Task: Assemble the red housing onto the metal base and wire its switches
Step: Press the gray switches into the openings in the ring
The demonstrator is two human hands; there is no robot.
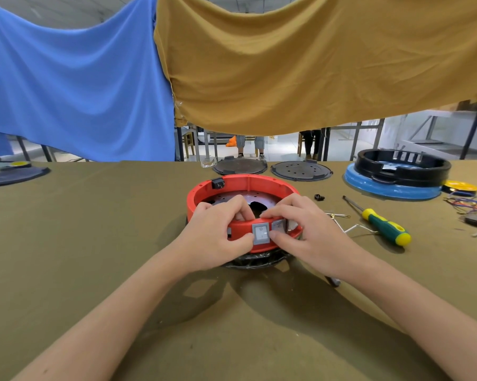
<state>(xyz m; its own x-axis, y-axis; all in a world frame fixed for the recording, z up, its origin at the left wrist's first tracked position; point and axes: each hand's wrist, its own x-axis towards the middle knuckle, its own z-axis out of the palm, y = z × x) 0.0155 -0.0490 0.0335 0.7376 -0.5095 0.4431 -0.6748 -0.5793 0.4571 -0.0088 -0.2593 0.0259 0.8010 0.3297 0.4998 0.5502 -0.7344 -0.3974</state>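
both hands clamped on the round red plastic housing [245, 185], left hand [215, 229] and right hand [300, 229] flanking the grey rectangular rocker switch [260, 234]. thumbs pinch its sides. yellow-green handled screwdriver [380, 222] lies to the right.

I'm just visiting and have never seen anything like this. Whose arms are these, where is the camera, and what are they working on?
No machine here: a person wears a wide-angle camera on the head, so you look down along their own arms. The left hand and right hand grip the near wall of a red housing, pinching a grey switch set into it. The housing sits on a perforated metal base on a cloth-covered table. To the right lie a screwdriver, loose coloured wires and a black ring on a blue disc.
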